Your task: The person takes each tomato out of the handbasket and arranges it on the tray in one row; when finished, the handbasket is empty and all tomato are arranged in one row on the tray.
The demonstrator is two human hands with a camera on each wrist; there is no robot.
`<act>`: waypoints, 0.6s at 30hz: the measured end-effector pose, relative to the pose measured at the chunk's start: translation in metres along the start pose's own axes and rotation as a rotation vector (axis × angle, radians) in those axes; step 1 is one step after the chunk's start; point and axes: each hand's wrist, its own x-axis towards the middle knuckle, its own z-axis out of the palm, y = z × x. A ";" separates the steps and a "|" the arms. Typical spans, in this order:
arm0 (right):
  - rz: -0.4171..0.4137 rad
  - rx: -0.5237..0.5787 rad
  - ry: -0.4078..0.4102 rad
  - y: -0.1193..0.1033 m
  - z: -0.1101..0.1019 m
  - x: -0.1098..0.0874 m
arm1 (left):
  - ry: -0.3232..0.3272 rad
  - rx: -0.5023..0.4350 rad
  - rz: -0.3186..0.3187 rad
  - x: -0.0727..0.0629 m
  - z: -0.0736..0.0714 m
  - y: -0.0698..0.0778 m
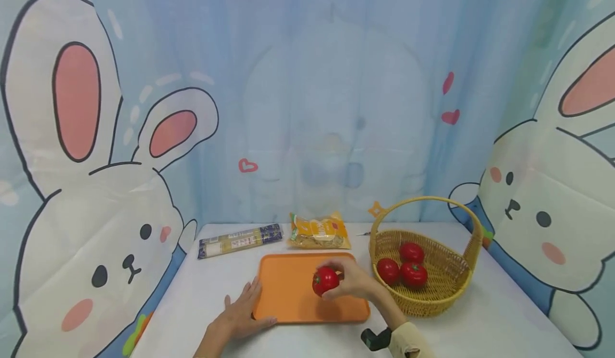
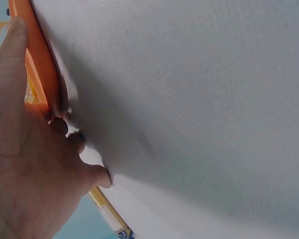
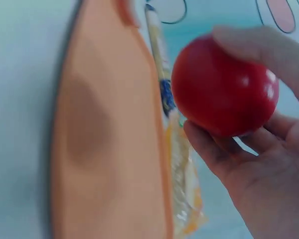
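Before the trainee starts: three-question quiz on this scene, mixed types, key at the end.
1. True or false: the tomato in the right hand is resting on the orange tray.
2. How many tomatoes lie in the wicker basket?
3. Which thing is the left hand touching?
A) the basket handle
B) the orange tray
C) the yellow bag

Key
1. False: it is held above the tray.
2. Three.
3. B.
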 end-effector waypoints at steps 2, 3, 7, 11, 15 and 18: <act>-0.005 0.030 0.036 0.001 0.012 0.004 | 0.000 0.009 -0.012 -0.003 -0.004 0.004; 0.001 0.032 0.059 0.002 0.018 0.007 | -0.002 0.015 -0.017 -0.004 -0.006 0.006; 0.050 0.006 0.140 0.008 0.036 0.016 | -0.007 0.011 -0.023 -0.005 -0.006 0.009; 0.128 -0.027 0.178 0.016 0.054 0.024 | -0.013 0.006 -0.018 -0.005 -0.005 0.010; 0.192 -0.045 0.207 0.019 0.073 0.035 | -0.009 0.023 -0.021 -0.004 -0.005 0.009; 0.199 -0.046 0.244 0.021 0.087 0.041 | -0.006 0.037 -0.027 -0.004 -0.006 0.009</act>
